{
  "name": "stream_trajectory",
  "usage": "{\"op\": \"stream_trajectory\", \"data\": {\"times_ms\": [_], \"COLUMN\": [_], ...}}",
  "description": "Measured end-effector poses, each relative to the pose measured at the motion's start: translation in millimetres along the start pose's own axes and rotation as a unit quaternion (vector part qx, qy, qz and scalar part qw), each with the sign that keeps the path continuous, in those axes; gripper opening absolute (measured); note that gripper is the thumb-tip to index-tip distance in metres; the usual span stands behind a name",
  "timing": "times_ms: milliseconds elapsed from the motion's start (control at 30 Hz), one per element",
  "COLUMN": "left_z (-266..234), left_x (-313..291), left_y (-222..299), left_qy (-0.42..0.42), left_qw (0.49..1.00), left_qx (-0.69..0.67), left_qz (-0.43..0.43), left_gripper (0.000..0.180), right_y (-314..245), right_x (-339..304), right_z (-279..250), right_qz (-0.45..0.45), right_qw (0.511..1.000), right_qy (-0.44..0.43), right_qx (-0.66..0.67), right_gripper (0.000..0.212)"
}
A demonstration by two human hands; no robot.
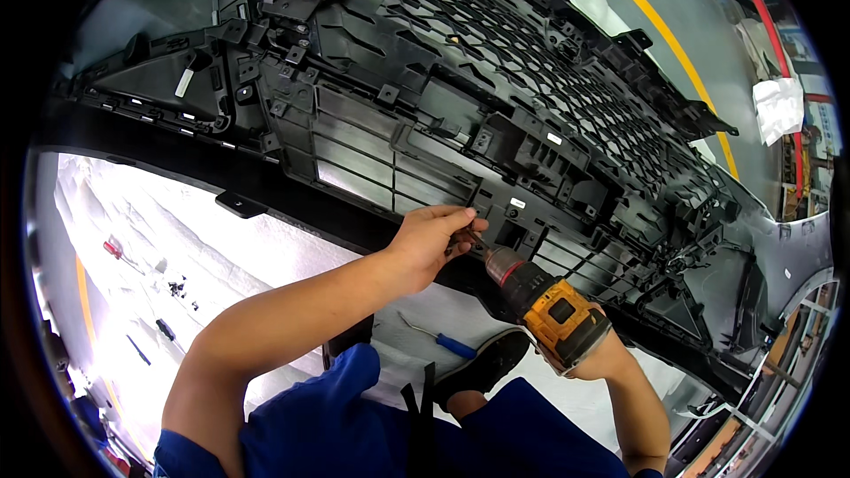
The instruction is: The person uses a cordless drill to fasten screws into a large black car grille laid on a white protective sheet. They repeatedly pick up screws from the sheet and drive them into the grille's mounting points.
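Note:
A yellow and black cordless drill (560, 312) is gripped in my right hand (602, 356), its chuck aimed up and to the left. My left hand (429, 246) is closed in a pinch right at the tip of the drill's bit; whatever small thing its fingers hold is too small to make out. Both hands are over the lower part of a large black plastic car bumper (354, 179), which lies with its ribbed, clip-covered inner side up. The bit's tip is partly hidden by my left fingers.
A honeycomb grille (496, 22) spans the bumper's far side. On the white sheet (292, 252) lie a blue-handled hooked tool (456, 345) beside my shoe, a red-handled tool (113, 250), and several small dark fasteners (180, 290). Metal racks (797, 363) stand at the right.

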State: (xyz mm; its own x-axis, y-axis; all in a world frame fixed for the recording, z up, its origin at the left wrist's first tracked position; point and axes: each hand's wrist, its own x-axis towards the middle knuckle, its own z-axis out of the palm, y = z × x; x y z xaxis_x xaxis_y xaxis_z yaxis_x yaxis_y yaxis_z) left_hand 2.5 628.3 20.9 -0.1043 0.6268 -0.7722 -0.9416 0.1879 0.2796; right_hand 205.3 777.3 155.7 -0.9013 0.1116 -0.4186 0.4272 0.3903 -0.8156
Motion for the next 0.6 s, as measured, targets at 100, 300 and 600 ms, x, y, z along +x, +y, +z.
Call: {"op": "stream_trajectory", "data": {"times_ms": [100, 300, 600], "left_z": [1.8, 3.8, 3.4], "left_x": [-1.7, -0.9, -0.8], "left_y": [-0.1, -1.6, -0.5], "left_qy": [0.006, 0.006, -0.01], "left_qw": [1.0, 1.0, 0.998], "left_qx": [0.003, -0.004, -0.047], "left_qz": [0.007, 0.025, 0.029], "left_gripper": [0.02, 0.02, 0.018], "right_y": [2.2, 2.3, 10.2], "right_x": [-0.5, -3.4, -9.4], "right_z": [1.7, 2.1, 6.8], "right_qz": [0.005, 0.001, 0.037], "right_qw": [1.0, 1.0, 0.999], "right_qy": [-0.002, -0.019, -0.033], "right_qx": [0.027, -0.014, -0.001], "right_gripper": [0.018, 0.038, 0.034]}}
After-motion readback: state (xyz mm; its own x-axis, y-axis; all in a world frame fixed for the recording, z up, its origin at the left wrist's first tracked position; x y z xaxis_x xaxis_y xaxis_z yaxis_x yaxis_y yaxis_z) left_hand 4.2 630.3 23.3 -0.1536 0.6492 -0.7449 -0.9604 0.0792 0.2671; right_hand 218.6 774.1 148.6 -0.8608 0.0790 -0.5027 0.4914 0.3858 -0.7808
